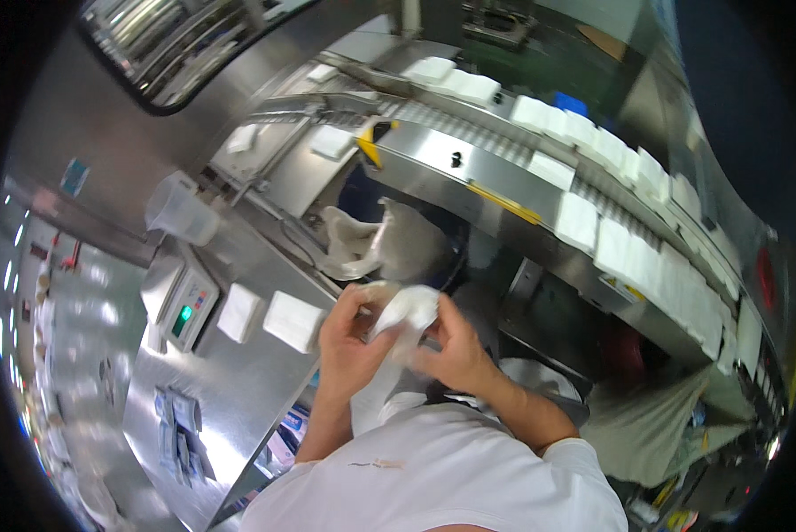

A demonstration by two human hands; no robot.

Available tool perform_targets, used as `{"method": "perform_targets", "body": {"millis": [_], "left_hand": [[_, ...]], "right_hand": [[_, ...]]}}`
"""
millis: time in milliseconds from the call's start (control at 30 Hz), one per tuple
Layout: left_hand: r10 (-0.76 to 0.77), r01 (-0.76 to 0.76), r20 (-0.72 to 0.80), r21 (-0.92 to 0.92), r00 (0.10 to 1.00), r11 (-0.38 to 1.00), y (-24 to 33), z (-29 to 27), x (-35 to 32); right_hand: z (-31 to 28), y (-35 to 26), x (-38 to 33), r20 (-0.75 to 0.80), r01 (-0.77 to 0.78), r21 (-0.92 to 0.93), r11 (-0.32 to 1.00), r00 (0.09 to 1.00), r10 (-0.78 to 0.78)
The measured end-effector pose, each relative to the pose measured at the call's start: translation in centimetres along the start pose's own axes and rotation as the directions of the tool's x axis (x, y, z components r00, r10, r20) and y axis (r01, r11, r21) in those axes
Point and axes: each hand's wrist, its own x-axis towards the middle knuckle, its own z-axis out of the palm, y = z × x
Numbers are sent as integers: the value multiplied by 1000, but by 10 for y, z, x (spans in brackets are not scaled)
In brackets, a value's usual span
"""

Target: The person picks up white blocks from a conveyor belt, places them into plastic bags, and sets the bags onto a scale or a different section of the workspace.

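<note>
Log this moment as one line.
left hand: holding soft white item | right hand: holding same item | beyond: pale bag | at left: digital scale

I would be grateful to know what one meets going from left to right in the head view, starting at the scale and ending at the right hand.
Scale with a green display, smaller white block, larger white block, left hand, soft white piece, right hand.

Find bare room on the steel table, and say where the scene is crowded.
The steel table is bare between the two white blocks and the blue-grey sachets. A narrower patch lies between the jug and the blocks. The conveyor is crowded, its right-hand stretch packed with white stacks.
</note>
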Motion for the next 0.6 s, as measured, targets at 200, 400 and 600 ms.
{"method": "perform_targets", "body": {"millis": [200, 400, 600], "left_hand": [[-101, 259, 381, -391, 919, 883, -13, 64, 33], [107, 254, 642, -444, 759, 859, -12, 100, 44], [-102, 533, 684, -457, 722, 712, -4, 138, 29]], "right_hand": [[-71, -13, -32, -285, 94, -240, 966, 945, -162], [-112, -26, -74, -213, 193, -377, 906, 934, -287], [-114, -23, -107, -430, 35, -50, 998, 901, -53]]}}
